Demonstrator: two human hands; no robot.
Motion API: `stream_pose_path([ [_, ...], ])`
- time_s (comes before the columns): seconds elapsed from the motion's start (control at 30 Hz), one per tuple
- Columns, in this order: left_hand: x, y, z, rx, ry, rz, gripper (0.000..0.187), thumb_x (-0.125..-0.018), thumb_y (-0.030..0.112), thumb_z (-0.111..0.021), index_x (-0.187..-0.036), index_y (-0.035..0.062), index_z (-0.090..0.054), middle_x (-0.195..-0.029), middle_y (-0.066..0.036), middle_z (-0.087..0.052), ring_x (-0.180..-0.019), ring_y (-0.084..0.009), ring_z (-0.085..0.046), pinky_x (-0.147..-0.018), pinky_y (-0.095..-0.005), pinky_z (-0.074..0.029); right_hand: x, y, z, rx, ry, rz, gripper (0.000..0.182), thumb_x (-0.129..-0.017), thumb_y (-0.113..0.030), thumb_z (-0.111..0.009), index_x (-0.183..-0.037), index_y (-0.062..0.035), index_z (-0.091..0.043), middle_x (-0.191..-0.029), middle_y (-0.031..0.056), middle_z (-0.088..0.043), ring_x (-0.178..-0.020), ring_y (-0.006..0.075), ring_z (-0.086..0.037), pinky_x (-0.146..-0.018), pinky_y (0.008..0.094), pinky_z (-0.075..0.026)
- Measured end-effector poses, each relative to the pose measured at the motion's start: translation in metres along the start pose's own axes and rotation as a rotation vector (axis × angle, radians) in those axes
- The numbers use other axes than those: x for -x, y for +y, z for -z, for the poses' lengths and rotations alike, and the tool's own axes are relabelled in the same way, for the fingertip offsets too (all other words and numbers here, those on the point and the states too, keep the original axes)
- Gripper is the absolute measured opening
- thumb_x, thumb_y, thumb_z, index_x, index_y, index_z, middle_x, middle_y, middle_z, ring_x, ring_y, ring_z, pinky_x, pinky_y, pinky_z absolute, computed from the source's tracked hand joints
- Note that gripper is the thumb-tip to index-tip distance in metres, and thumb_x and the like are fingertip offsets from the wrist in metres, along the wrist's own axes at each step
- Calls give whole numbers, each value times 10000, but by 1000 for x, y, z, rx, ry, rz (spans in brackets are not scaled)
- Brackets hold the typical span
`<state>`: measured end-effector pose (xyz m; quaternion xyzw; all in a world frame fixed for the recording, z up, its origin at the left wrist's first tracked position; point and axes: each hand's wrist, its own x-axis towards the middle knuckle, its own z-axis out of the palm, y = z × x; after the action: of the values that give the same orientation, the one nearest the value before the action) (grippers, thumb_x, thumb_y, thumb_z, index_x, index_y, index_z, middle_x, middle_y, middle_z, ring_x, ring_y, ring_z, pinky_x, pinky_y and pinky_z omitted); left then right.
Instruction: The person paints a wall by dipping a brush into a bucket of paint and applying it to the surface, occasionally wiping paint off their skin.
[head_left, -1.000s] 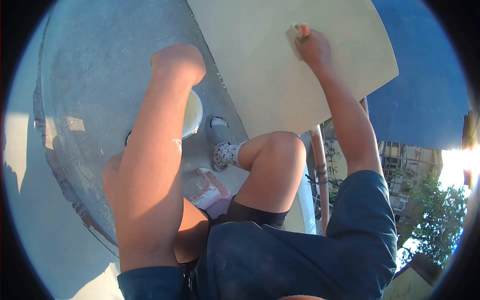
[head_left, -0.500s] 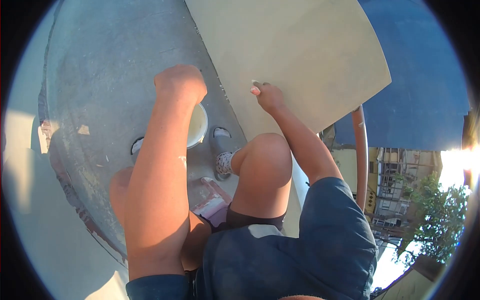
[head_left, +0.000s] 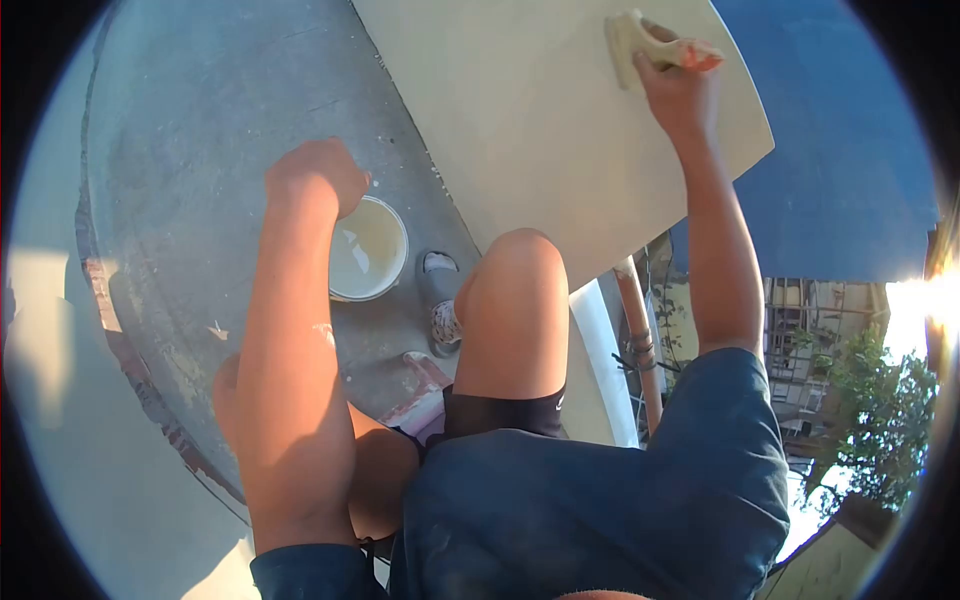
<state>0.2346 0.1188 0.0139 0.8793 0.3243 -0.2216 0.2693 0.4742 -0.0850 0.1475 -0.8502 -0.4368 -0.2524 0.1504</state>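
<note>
My right hand is closed around a wide paintbrush. Its pale bristles lie against the cream wall panel, high up near the right edge, and the handle end shows orange-red. My left hand is curled into a fist at the upper left rim of a white bucket. Its fingers face away from me, so I cannot tell what they hold. Inside the bucket shows pale, creamy liquid with a bright reflection.
Under me is a grey concrete floor with a rough, chipped edge on the left. My shoe stands beside the bucket. A paint-stained pinkish block sits between my legs. Right of my knee runs an upright pipe.
My right hand has swept the brush up and to the right across the panel. My left hand has shifted left, and more of the bucket's inside now shows.
</note>
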Motion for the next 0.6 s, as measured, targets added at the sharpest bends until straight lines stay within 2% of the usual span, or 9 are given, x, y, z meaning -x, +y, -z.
stream_pose_path([
  [0.07,2,4,-2,-21,-13,7,482,-851,374,-557,-1195,37,-529,-1178,-156,-587,-1091,-299,-561,-892,-404,-466,54,7,-87,132,-445,-96,253,-866,-245,-498,-1067,-146,-615,-874,163,-622,-842,370,-575,-740,440,-462],
  [0.1,3,4,-7,-33,13,9,482,-851,374,-557,-1195,37,-529,-1178,-156,-587,-1091,-299,-561,-892,-404,-466,66,15,-106,108,-438,-88,227,-893,-264,-483,-993,-101,-604,-837,175,-606,-815,378,-566,-712,458,-455],
  [0.2,11,4,-15,-5,83,-13,488,-850,385,-558,-1197,43,-529,-1177,-153,-588,-1090,-301,-562,-897,-400,-466,31,21,-76,151,-367,-102,265,-910,-298,-474,-936,-69,-606,-811,173,-613,-769,379,-576,-685,465,-459],
  [0.27,16,4,-13,-68,21,11,429,-875,379,-543,-1183,80,-547,-1153,-101,-614,-1049,-263,-595,-851,-372,-493,-19,22,-25,171,-187,-99,248,-873,-278,-517,-881,-52,-618,-786,170,-623,-737,378,-585,-662,468,-465],
  [0.33,22,3,-10,-54,61,43,427,-873,380,-548,-1173,77,-551,-1148,-101,-616,-1050,-263,-595,-854,-372,-491,-76,37,25,272,12,-30,194,-770,-228,-601,-825,-45,-633,-772,164,-644,-751,384,-609,-655,453,-494],
  [0.4,23,1,-11,-26,89,73,424,-871,381,-554,-1164,74,-554,-1143,-102,-618,-1050,-262,-596,-857,-373,-489,-105,19,68,297,167,145,210,-745,-234,-648,-822,-38,-639,-755,148,-653,-726,351,-629,-662,419,-513],
  [0.5,22,-3,-10,-7,135,100,403,-863,384,-568,-1117,71,-583,-1108,-103,-633,-1041,-262,-600,-859,-370,-488,-103,4,50,53,293,211,224,-734,-236,-663,-843,-42,-644,-739,153,-649,-717,352,-626,-647,407,-515],
  [0.57,17,-5,-12,-29,166,60,394,-856,388,-572,-1092,73,-598,-1084,-104,-643,-1019,-263,-611,-851,-372,-492,-72,-8,-5,-36,96,62,193,-738,-197,-650,-845,-38,-636,-756,174,-632,-719,373,-598,-631,434,-486],
  [0.6,16,-3,-13,-34,171,66,394,-856,388,-572,-1092,73,-598,-1084,-104,-643,-1019,-263,-611,-851,-372,-492,-52,-1,-47,-73,45,109,168,-738,-168,-640,-844,-40,-618,-765,178,-617,-736,381,-583,-635,457,-468],
])
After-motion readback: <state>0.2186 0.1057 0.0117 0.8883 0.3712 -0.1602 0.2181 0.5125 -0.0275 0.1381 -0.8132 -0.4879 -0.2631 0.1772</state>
